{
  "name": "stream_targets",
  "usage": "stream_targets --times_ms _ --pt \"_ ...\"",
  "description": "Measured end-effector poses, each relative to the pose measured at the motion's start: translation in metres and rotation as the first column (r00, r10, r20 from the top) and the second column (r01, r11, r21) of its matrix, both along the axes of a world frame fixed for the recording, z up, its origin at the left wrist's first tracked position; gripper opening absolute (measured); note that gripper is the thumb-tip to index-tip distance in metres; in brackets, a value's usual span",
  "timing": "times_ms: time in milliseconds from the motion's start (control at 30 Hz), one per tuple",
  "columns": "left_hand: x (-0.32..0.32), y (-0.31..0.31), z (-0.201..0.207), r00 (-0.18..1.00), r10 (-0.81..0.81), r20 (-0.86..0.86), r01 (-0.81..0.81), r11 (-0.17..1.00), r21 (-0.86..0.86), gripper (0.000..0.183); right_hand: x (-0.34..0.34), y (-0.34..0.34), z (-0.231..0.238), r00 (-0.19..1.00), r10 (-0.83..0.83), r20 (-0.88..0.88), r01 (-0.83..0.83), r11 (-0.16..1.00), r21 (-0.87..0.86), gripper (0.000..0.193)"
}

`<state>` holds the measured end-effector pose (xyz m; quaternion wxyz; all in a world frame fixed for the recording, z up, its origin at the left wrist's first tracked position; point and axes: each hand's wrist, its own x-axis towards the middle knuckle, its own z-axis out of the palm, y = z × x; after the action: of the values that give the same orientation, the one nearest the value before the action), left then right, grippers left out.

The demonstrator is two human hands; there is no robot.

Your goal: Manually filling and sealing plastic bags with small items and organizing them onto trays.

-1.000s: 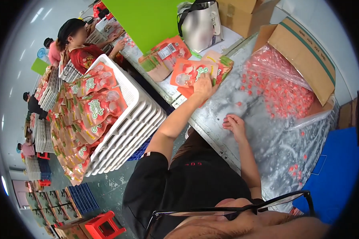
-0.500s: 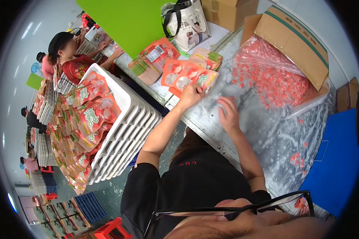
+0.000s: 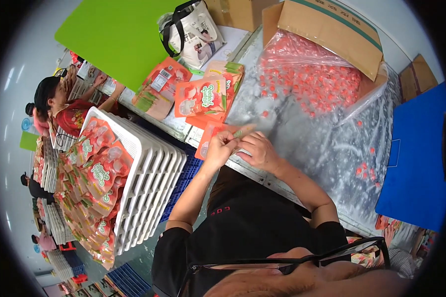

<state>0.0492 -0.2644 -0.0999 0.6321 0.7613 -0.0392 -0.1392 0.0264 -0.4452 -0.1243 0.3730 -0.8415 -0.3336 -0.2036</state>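
Observation:
My left hand (image 3: 220, 150) pinches an orange-red printed pouch (image 3: 205, 140) above the table's near edge. The fingers of my right hand (image 3: 260, 152) are closed on the same pouch's tan-and-green end, close to my left hand. Both hands hide much of this pouch, and I cannot tell whether its mouth is parted. Just beyond lie similar flat pouches (image 3: 201, 99) in an overlapping pile. Another pouch, back side up (image 3: 162, 81), rests left of them.
A cardboard box (image 3: 327, 29) on its side spills small red wrapped pieces (image 3: 314, 84) from a clear bag. Stacked white crates (image 3: 151, 183) hold filled pouches (image 3: 96, 178) at left. A tote bag (image 3: 195, 37), green board (image 3: 116, 39) and blue panel (image 3: 416, 158) stand around. Co-workers (image 3: 67, 106) are at left.
My left hand has drawn a pouch off the pile toward me. My right hand, apart before, has come over and gripped it too. The view has shifted to the right.

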Motion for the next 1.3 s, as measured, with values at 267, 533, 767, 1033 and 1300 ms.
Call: stream_targets --times_ms 267,533,767,1033,1300 --pt "-0.017 -0.013 0.006 0.804 -0.148 0.576 -0.162 0.877 0.452 0.010 -0.003 -0.001 -0.019 0.813 0.159 -0.561 -0.254 0.962 -0.096 0.023" --pt "-0.017 -0.008 0.017 0.937 -0.333 0.103 0.251 0.851 0.462 0.025 -0.011 -0.001 -0.011 0.610 0.437 -0.662 -0.508 0.856 0.096 0.043" --pt "-0.005 0.026 -0.009 0.613 -0.789 -0.032 0.786 0.613 -0.081 0.123 -0.014 -0.006 0.039 0.529 0.499 -0.686 -0.589 0.798 0.127 0.040" --pt "-0.016 0.040 -0.017 0.872 -0.415 -0.258 0.255 0.838 -0.483 0.094 0.042 -0.026 -0.019 0.953 -0.236 -0.189 0.264 0.954 0.145 0.040" --pt "-0.034 0.051 -0.012 0.924 -0.306 -0.229 0.179 0.875 -0.449 0.086 0.158 -0.045 -0.086 0.717 -0.697 -0.019 0.636 0.664 -0.392 0.075"
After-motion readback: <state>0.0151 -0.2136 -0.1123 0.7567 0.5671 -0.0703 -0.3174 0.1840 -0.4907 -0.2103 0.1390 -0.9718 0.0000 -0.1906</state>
